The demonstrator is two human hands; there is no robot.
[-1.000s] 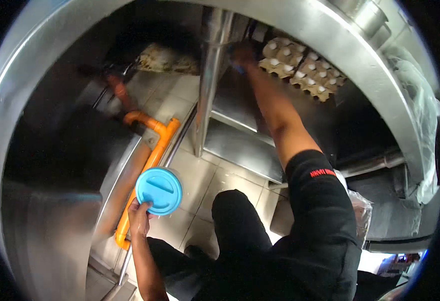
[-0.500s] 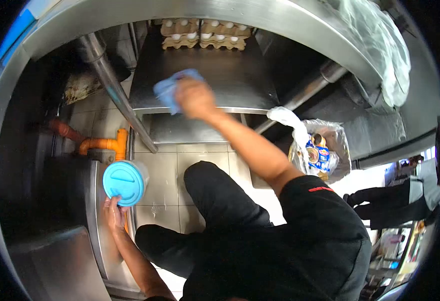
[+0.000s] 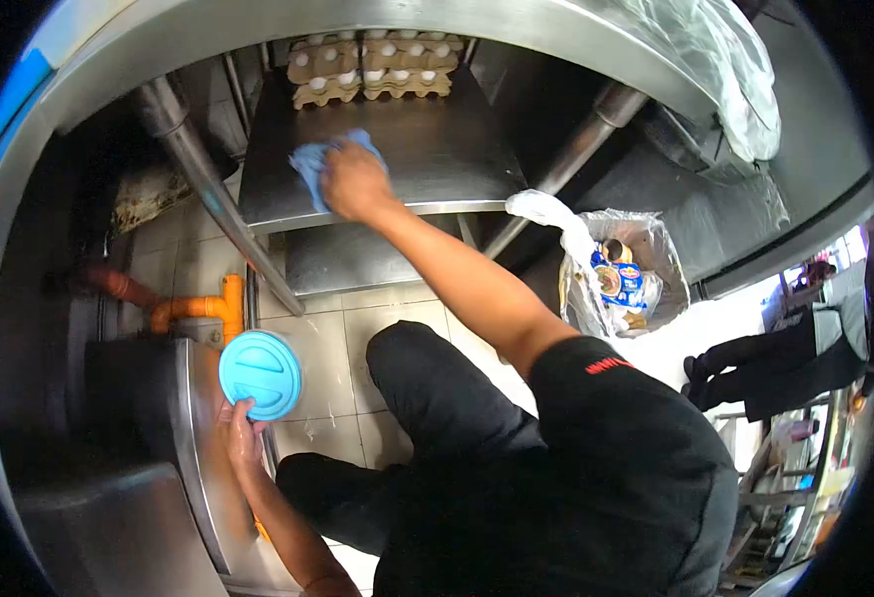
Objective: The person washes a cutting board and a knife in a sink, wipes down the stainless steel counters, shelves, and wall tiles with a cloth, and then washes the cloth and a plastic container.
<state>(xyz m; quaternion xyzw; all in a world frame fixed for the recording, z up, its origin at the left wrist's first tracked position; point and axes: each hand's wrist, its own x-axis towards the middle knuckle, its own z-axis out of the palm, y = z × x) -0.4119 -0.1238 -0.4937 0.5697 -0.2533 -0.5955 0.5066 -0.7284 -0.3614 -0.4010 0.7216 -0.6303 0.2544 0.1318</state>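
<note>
My right hand [image 3: 357, 181] is closed on a blue cloth [image 3: 313, 169] and presses it on the metal shelf [image 3: 437, 144], close to its front edge. Lower left, my left hand [image 3: 244, 435] grips a round container with a light-blue lid [image 3: 260, 374], the thumb lying over the lid's rim. The container's body is mostly hidden beneath the lid. Behind the cloth, stacked egg trays [image 3: 377, 68] holding white eggs sit at the back of the shelf.
A lined bin [image 3: 671, 264] with cans and wrappers stands right of the shelf. Orange pipes [image 3: 198, 310] run at the left. Metal legs [image 3: 213, 184] flank the shelf. Another person in dark trousers [image 3: 775, 363] stands at far right. A clear plastic bag [image 3: 725, 60] hangs upper right.
My right hand and the cloth have shifted slightly left on the shelf. The lidded container in my left hand has tilted, so its lid faces me more fully. The view has turned a little.
</note>
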